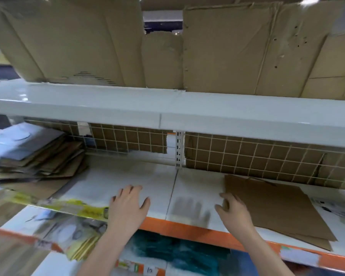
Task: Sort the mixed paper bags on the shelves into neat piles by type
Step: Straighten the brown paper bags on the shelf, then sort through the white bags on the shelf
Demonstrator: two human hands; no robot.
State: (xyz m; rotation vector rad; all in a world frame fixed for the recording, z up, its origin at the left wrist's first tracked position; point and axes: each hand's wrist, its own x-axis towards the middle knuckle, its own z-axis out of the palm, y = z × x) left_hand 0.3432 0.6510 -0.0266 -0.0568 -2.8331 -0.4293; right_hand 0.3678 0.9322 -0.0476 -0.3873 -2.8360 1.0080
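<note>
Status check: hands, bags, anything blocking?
Left hand open, flat on the shelf. Right hand open, fingers at the edge of the flat brown bags. Mixed pile at left untouched. Nothing blocking.

A white metal shelf [127, 176] runs across the middle, with an orange front edge [187, 229] along its lip. Behind it stands a white wire grid [247, 156], and brown cardboard backing [217, 154] shows through the squares — torn away near the slotted white upright [179, 150]. Above, a second white shelf [167, 108] carries flattened cardboard sheets [227, 52] leaning upright, creased and pocked with small holes. A gap between two of those sheets opens onto something dark and white behind — too blurred to tell. Small price labels [149, 270] sit on the orange rail lower down.
</note>
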